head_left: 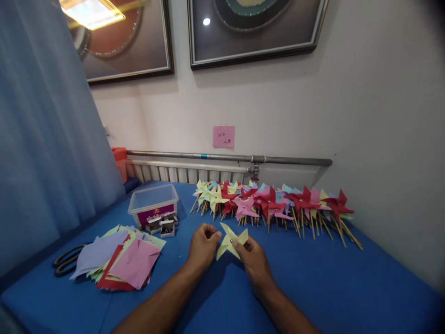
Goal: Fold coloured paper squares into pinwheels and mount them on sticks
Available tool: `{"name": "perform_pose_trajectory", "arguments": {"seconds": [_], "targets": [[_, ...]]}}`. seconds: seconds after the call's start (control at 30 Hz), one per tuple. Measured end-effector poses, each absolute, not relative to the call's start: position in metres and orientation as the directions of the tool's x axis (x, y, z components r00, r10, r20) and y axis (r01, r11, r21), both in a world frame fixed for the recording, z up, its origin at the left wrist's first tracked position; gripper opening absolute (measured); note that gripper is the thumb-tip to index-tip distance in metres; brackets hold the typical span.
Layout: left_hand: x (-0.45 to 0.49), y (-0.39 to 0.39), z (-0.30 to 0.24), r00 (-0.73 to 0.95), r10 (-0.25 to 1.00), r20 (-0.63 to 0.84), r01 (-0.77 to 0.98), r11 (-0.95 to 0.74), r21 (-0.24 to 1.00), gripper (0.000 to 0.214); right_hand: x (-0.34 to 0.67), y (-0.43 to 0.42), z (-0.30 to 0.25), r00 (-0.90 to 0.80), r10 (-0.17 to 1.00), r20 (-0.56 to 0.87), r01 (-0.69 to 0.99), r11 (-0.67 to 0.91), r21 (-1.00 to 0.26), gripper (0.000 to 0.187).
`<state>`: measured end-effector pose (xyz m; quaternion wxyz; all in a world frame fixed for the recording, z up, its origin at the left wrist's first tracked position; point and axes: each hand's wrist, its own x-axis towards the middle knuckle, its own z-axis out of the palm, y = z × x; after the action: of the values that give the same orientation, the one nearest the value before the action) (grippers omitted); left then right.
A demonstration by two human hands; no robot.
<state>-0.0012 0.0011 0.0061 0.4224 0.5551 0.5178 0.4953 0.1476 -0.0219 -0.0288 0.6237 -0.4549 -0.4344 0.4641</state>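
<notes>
A pale yellow paper pinwheel with a pin head at its centre is gripped by my right hand, the thumb lying close to the pin. No stick shows on this pinwheel. Just left of it, my left hand is closed, thumb against the curled fingers. Whatever that hand may pinch is too small or hidden to make out. Both hands are above the blue-covered table.
Finished pinwheels on sticks lie in a row along the back. At left are coloured paper sheets, black-handled scissors, small open boxes of pins and a clear plastic tub. A metal pipe runs behind.
</notes>
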Motion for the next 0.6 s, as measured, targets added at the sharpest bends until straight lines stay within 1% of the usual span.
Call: {"name": "perform_pose_trajectory", "arguments": {"seconds": [0.07,0.13,0.17,0.3,0.47,0.6], "targets": [[-0.002,0.0028,0.0059,0.115,0.991,-0.069,-0.05,0.076,0.996,0.03,0.1461,-0.0232,-0.0286,0.167,0.979,0.114,-0.204,0.147,-0.968,0.05],[-0.0024,0.0034,0.0046,0.275,0.949,-0.156,-0.174,0.209,0.962,0.037,0.1438,-0.0247,-0.0279,0.139,0.983,0.118,-0.214,0.146,-0.966,0.051],[-0.0024,0.0034,0.0038,0.316,0.934,-0.17,-0.203,0.241,0.949,0.038,0.1426,-0.0254,-0.0273,0.125,0.985,0.122,-0.214,0.146,-0.966,0.052],[-0.0016,0.0037,0.0013,0.303,0.94,-0.158,-0.197,0.224,0.954,0.033,0.1396,-0.0276,-0.0235,0.103,0.986,0.129,-0.172,0.145,-0.974,0.052],[0.0005,0.0045,-0.0009,0.229,0.961,-0.158,-0.123,0.19,0.974,0.028,0.1388,-0.0287,-0.021,0.111,0.985,0.133,-0.143,0.148,-0.979,0.045],[0.0023,0.0038,-0.0019,0.191,0.968,-0.165,-0.122,0.19,0.974,0.026,0.14,-0.0283,-0.0232,0.144,0.982,0.12,-0.133,0.139,-0.981,0.041]]}}
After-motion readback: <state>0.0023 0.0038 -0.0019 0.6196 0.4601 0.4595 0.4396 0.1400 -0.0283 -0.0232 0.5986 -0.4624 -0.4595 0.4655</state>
